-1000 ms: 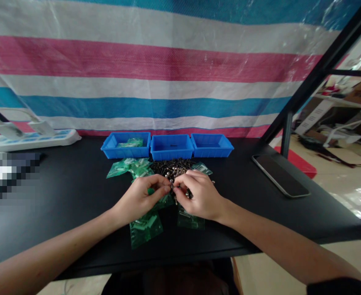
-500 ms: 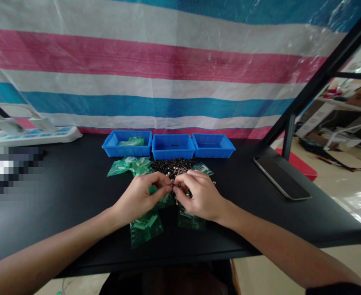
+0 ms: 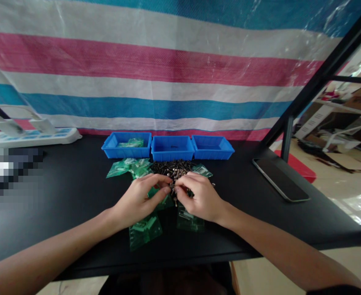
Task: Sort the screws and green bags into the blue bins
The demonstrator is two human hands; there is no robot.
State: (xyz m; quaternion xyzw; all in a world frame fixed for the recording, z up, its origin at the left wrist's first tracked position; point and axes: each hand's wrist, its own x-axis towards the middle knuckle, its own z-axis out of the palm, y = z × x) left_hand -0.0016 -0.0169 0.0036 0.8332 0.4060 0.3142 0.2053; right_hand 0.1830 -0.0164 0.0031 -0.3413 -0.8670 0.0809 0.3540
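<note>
My left hand (image 3: 143,196) hovers over the front of a screw pile, its thumb and index fingertips slightly apart with nothing plain between them. Close beside it, my right hand (image 3: 200,196) has thumb and index finger pinched together; whatever is in them is too small to make out. Under and behind both hands lies the heap of dark and silvery screws (image 3: 172,167), partly hidden by my fingers. Green plastic bags with small parts lie around it: one bag (image 3: 145,231) in front of my left hand, another bag (image 3: 190,220) below my right.
Behind the pile stand three blue trays in a row: the left tray (image 3: 106,150) holds green bags, the middle tray (image 3: 172,155) a small dark piece, then the right tray (image 3: 214,154). A phone (image 3: 280,180) lies at right. A power strip (image 3: 66,136) sits at far left.
My fingertips, which met over the pile, have drawn slightly apart. The left thumb and index finger have parted a little. The trays and bags stay in place.
</note>
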